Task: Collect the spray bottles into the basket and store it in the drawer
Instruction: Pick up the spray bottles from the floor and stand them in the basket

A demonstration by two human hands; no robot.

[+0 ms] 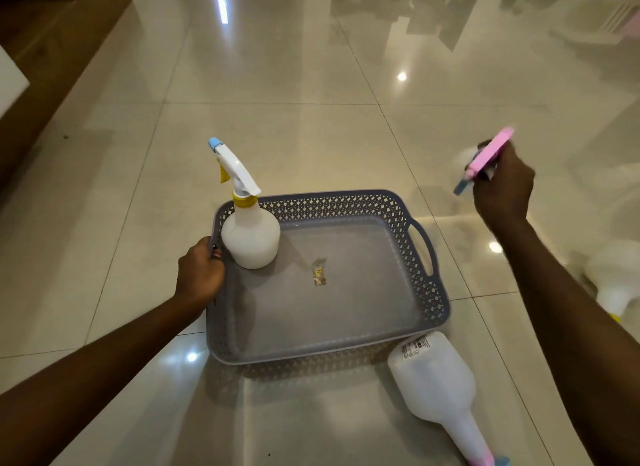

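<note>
A grey perforated basket (pixel 360 205) sits on the tiled floor. My left hand (pixel 199 273) grips its left handle. Inside, at the far left corner, a white spray bottle with a yellow collar and blue nozzle (pixel 251 238) stands upright. My right hand (pixel 502 188) is raised to the right of the basket and holds a spray bottle by its pink head (pixel 488 155); its body is blurred and mostly hidden. Another white spray bottle with a pink head (pixel 440 386) lies on its side by the basket's near right corner. A further white bottle (pixel 616 278) lies blurred at the right edge.
A small scrap of label (pixel 319 275) lies on the basket's bottom. Wooden furniture (pixel 41 70) runs along the left side. The glossy floor tiles (pixel 277 67) stretch ahead with reflections.
</note>
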